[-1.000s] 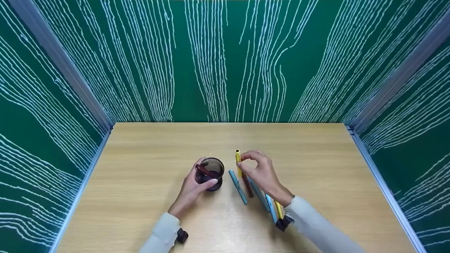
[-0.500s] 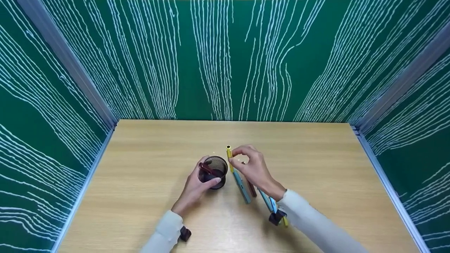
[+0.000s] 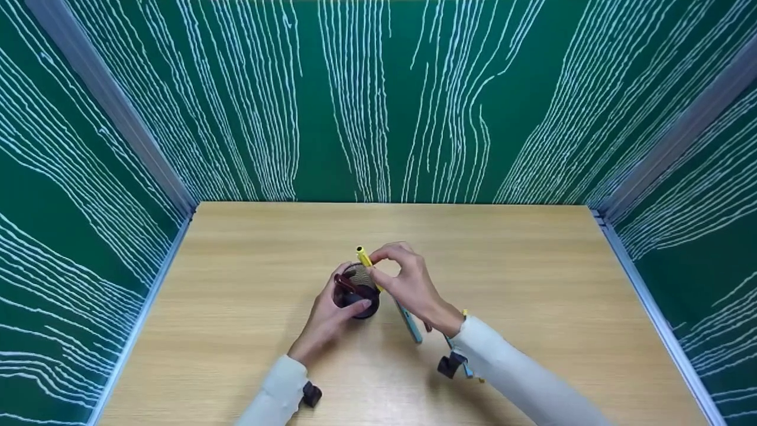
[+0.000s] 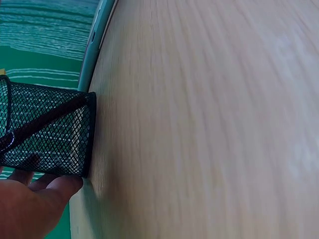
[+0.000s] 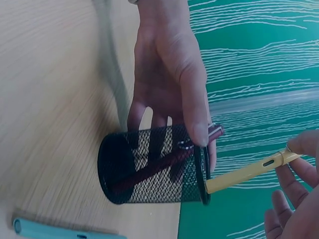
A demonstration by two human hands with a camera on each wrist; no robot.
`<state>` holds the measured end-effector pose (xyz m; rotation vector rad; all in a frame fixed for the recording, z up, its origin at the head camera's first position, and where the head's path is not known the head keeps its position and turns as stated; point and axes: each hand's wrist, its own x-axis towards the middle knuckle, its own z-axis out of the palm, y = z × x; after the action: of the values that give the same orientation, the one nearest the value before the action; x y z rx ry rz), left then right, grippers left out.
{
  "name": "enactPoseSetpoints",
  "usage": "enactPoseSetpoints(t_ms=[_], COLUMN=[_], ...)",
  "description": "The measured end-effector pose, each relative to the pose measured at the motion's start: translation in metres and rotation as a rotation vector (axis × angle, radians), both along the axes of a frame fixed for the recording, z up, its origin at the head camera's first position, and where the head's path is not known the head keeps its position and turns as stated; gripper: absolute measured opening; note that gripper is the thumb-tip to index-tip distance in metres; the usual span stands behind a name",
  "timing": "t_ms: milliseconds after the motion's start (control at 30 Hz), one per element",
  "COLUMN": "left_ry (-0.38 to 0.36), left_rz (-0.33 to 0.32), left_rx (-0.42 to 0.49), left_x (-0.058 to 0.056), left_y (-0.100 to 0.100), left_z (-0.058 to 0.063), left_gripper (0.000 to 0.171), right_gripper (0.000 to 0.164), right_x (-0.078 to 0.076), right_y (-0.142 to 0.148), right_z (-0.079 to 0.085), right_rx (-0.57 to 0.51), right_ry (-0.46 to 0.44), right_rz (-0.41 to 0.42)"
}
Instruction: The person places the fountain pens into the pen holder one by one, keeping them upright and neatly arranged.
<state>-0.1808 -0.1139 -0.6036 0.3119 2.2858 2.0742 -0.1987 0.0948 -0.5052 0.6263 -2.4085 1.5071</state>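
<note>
One pen is already in the mesh cup and a second is at its mouth, while several others lie loose on the worktop. The cup stands upright, or nearly so, a little left of the middle of the worktop and well apart from the far edge. The left hand holds it round the side, thumb in front and fingers behind. Inside, a dark red pen leans across from the base, its end poking out over the rim beside the left thumb.

The right hand pinches a yellow pen near its upper end, between thumb and fingertips. The pen is tilted, its lower end right at the rim on the side away from the left hand; whether it touches the rim I cannot tell. It is not yet down inside.

Left on the worktop, toward the near edge and right of the cup, are a teal pen, a brownish pen mostly hidden by the right hand, and a blue pen with bits of yellow near it. The right sleeve covers much of this group, so their number is unclear.
</note>
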Motion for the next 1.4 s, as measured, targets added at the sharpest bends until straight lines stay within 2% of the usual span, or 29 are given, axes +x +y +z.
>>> enactPoseSetpoints(t_ms=[233,533,767,1167,1400], left_ry=[0.012,-0.005,-0.021,-0.015,-0.016], left_rz=[-0.008,0.007,0.021,0.023,0.016], left_rx=[0.009,-0.047,-0.096,-0.051,-0.066], left_x=[0.000,0.000,0.001,-0.001,-0.001], left_y=[0.000,-0.001,-0.002,0.000,0.000], left_z=[0.000,-0.004,-0.003,-0.003,-0.003], left_gripper=[0.087,0.091,0.088,0.091,0.092], right_gripper=[0.018,0.012,0.011,0.012,0.015], right_x=[0.002,0.002,0.002,-0.001,-0.001], right_y=[-0.011,-0.016,-0.015,-0.014,-0.015], right_z=[-0.003,-0.025,-0.039,-0.051,-0.055], right_rx=[-0.016,0.000,0.063,0.097,0.093], right_ry=[0.010,-0.027,-0.041,-0.083,-0.107], right_rz=[0.030,0.057,0.029,0.045,0.064])
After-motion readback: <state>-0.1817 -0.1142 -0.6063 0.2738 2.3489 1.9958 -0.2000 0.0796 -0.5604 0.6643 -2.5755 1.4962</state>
